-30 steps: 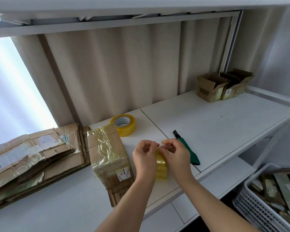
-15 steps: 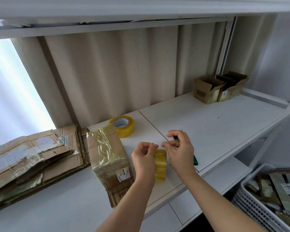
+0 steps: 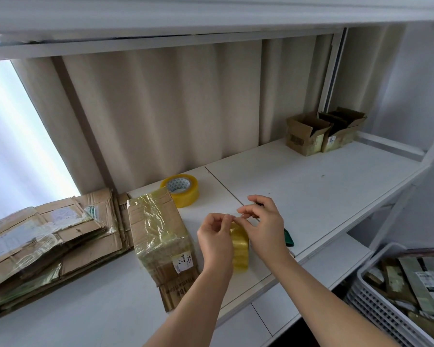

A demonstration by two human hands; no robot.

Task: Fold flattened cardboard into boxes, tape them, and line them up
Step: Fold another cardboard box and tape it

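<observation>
My left hand [image 3: 214, 237] pinches the top of a hanging strip of yellowish tape [image 3: 239, 246] above the white table [image 3: 311, 186]. Beside it, my right hand [image 3: 263, 225] has its thumb and forefinger at the same top edge of the strip, other fingers spread. A flattened cardboard box [image 3: 161, 236], wrapped in old tape, lies just left of my hands. A stack of flattened cardboard [image 3: 43, 236] fills the table's left end. Two folded open boxes [image 3: 307, 132] [image 3: 341, 128] stand side by side at the far right corner.
A roll of yellow tape [image 3: 182, 190] lies behind the flattened box. A green-handled cutter [image 3: 287, 239] lies on the table, mostly hidden under my right hand. A white plastic basket [image 3: 386, 311] with cardboard scraps sits low at the right.
My right hand let go of the strip, opened above it, then came back down to its top edge. The view shifted slightly left and down.
</observation>
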